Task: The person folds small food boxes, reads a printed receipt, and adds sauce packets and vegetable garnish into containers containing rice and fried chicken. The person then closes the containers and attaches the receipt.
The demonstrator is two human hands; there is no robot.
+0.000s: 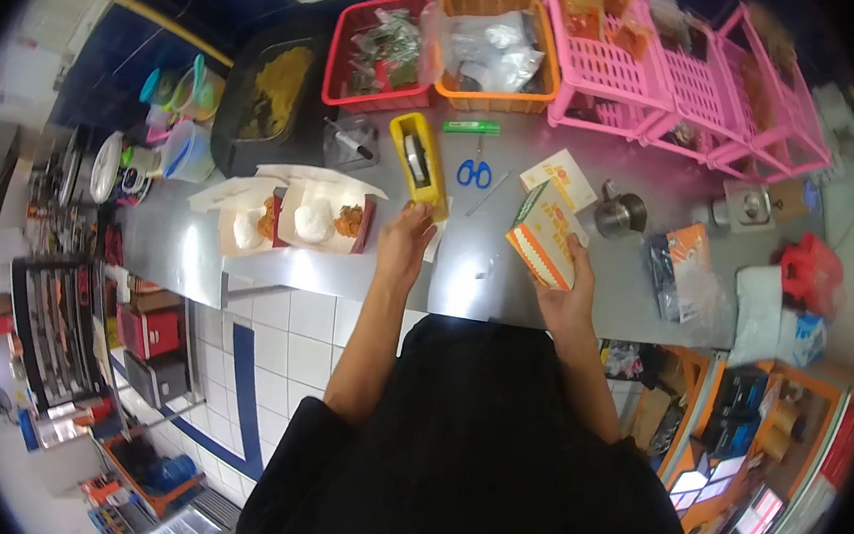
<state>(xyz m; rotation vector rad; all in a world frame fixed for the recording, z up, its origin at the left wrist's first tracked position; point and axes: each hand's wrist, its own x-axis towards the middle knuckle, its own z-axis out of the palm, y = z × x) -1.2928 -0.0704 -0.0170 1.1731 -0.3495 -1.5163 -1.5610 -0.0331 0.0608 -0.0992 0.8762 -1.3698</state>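
My right hand point(571, 296) grips a printed cardboard food box point(550, 239), orange, white and green, tilted above the steel counter. Behind it lies another piece of the same printed card point(560, 180). My left hand point(407, 240) is at the near end of a yellow tape dispenser point(419, 166), its fingers bent together there. Whatever those fingers pinch is too small to make out. To the left, two open boxes point(298, 182) each hold a white mound of rice point(313, 223) and brown fried pieces point(348, 222).
Blue scissors point(474, 174), a green box point(471, 127) and a metal jug point(620, 212) lie on the counter point(476, 281). Red point(336, 84) and orange point(552, 81) baskets and pink racks point(613, 73) line the back. Plastic packets point(685, 277) are at the right; a black tray point(234, 101) sits back left.
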